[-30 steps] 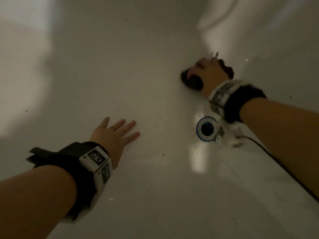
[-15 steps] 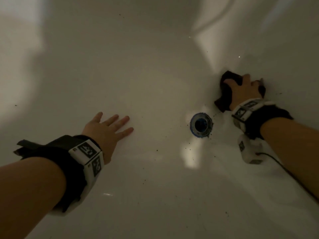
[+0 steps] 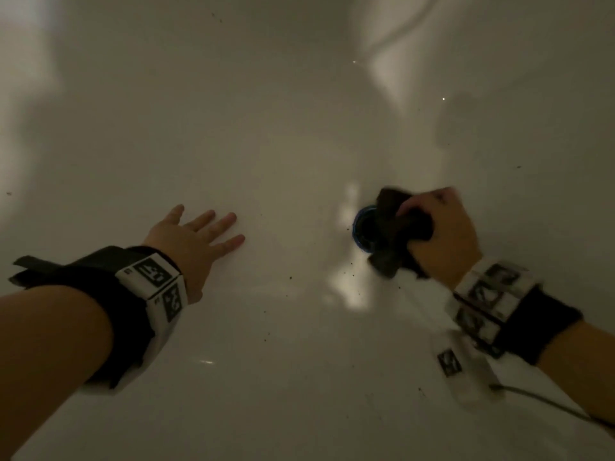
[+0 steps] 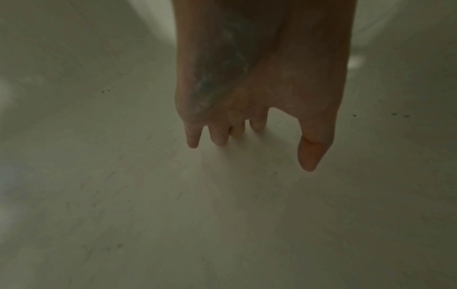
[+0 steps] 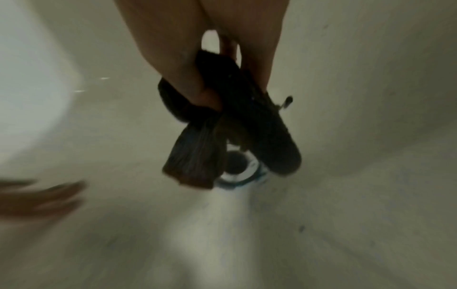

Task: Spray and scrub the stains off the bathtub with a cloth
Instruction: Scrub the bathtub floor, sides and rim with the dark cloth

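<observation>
White bathtub, dim light, floor glossy, likely wet. Dark specks scattered over the floor, thickest around the drain, which has a blue-tinted ring.

Left hand: flat on the tub floor, fingers straight and spread, holding nothing; judged to be bracing the body.

Right hand: fingers curled tight around a bunched dark cloth, just above or beside the drain. The right wrist view shows 2 loose ends hanging over the drain opening; contact with the floor cannot be told, frame blurred.

No spray bottle in view.

Risks, judged:
- Bracing palm could slide on the slick floor.
- A dangling cloth end could snag in the open drain.
- Wiping toward the drain would push grit into it.
</observation>
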Motion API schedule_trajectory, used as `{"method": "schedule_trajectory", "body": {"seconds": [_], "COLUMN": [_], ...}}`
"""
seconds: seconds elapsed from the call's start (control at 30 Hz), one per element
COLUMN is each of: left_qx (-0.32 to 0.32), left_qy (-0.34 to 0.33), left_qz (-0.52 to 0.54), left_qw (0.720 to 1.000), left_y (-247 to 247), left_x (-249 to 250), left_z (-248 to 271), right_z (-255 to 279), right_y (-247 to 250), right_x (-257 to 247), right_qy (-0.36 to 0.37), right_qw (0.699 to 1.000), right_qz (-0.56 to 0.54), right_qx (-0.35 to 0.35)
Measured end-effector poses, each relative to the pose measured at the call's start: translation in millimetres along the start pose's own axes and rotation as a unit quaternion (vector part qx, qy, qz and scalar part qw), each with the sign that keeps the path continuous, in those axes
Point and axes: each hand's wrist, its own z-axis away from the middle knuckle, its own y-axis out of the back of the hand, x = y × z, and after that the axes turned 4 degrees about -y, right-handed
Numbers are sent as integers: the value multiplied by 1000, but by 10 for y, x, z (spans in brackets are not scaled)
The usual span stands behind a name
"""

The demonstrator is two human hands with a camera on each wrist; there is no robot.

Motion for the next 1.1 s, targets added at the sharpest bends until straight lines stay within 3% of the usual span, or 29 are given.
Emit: {"method": "schedule_trajectory", "body": {"seconds": [0.07, 0.13, 0.23, 0.33, 0.37, 0.4, 0.5, 0.57, 0.63, 0.7, 0.8, 0.87, 0.93, 1.0, 1.1], "left_qx": [0, 0, -1, -2, -2, -1, 5, 3, 1, 0, 1, 1, 0, 2, 7], "left_qy": [0, 0, 3, 5, 6, 7, 10, 9, 6, 9, 8, 9, 9, 11, 13], "left_qz": [-5, -4, -6, -12, -10, -7, -10, -13, -13, -15, -17, -19, -19, -17, -25], "left_qw": [1000, 1000, 1000, 1000, 1000, 1000, 1000, 1000, 1000, 1000, 1000, 1000, 1000, 1000, 1000], "left_y": [-1, -4, -11, -27, -34, -32, -26, -34, -32, -31, -35, -32, -24, -28, -57], "left_x": [-3, -10, -6, -4, -1, 4, 7, -1, 3, -4, 5, 7, 4, 9, 12], "left_z": [-16, -28, -33, -33, -32, -33, -40, -34, -35, -37, -37, -37, -34, -30, -35], "right_z": [374, 770, 1168, 1099, 1033, 957, 677, 384, 60, -151, -10, 296, 611, 728, 528], "right_y": [-86, -303, -698, -977, -1027, -1069, -1082, -981, -782, -594, -430, -394, -442, -476, -535], "right_x": [-280, -537, -862, -976, -975, -955, -870, -678, -411, -196, -187, -179, -121, 24, 157], "right_qy": [94, 151, 155, 277, 286, 277, 237, 154, 37, -40, 2, 73, 131, 134, 128], "right_qw": [982, 930, 852, 798, 795, 811, 902, 962, 989, 990, 993, 975, 908, 850, 864], "right_qz": [-45, -28, 5, 152, 178, 187, 167, 111, 95, 108, 67, 52, 167, 251, 282], "right_qx": [-156, -334, -500, -513, -505, -480, -320, -196, -104, -82, -99, -202, -363, -443, -397]}}
